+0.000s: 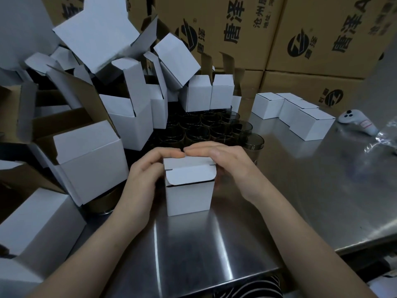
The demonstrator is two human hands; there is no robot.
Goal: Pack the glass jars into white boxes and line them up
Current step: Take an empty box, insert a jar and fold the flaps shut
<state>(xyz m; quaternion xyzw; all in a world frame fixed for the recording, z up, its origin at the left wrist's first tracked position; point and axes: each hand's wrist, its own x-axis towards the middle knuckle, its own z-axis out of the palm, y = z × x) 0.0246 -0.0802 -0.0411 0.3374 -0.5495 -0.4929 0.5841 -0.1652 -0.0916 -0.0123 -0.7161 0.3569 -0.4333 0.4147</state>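
While the white box [190, 196] stands upright on the steel table [279, 190] right between our hands, its lid is folded down but the tuck flap [190, 175] hangs outside the near wall, not yet slipped in. Our left hand [146, 171] wraps the box's left side, fingers curled over the far left corner of the lid. Our right hand [225, 162] does the same on the right, its fingers bent over the far edge and pressing the lid flat, so the two sets of fingertips nearly meet on top. Whether a jar is inside we cannot tell, as the walls hide it. We judge the step in hand to be closing this box. The next move turns on one thing: the flap faces us on the near side while our fingers sit on the far side, so a thumb must come round to the front to push it in. After that, the row of closed boxes [300, 117] lies to the far right, nearer our right hand. The unpacked glass jars [214, 127] stand just beyond the box, with open boxes [129, 117] heaped on the left
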